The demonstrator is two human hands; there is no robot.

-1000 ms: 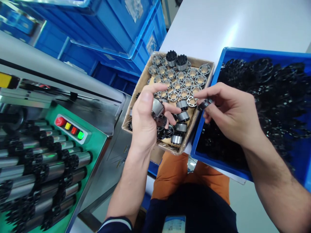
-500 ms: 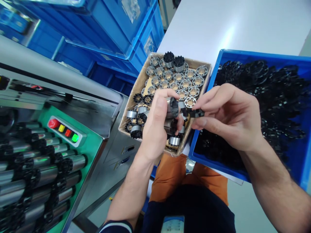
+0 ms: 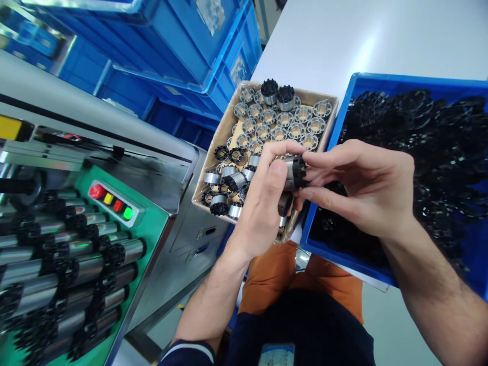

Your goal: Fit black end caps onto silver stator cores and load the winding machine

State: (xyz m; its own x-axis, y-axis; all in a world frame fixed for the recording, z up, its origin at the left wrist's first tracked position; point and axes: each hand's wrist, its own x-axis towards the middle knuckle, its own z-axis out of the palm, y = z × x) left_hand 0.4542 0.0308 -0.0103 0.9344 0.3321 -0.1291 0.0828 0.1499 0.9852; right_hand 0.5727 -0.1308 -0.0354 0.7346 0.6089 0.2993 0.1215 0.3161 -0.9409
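My left hand (image 3: 263, 203) is wrapped round a metal cylinder (image 3: 292, 170), with a second dark cylinder (image 3: 285, 203) below it, over the near right part of the cardboard box (image 3: 198, 190). A black toothed ring (image 3: 301, 166) sits at the right end of the upper cylinder. My right hand (image 3: 354, 188) pinches that ring between thumb and fingers, next to the rim of the blue bin (image 3: 331, 147). The box holds several metal rings (image 3: 285, 120) and short cylinders with black toothed ends (image 3: 220, 204).
Black parts (image 3: 412, 152) fill the blue bin at right. At left, a machine with a button panel (image 3: 116, 203) bears rows of cylinders (image 3: 87, 269) on a green surface. Stacked blue crates (image 3: 183, 46) stand behind. A white table (image 3: 324, 46) lies beyond the box.
My left hand has moved right with its cylinders. The black ring in my right hand, formerly apart, now meets the upper cylinder's end. The whole view has shifted slightly.
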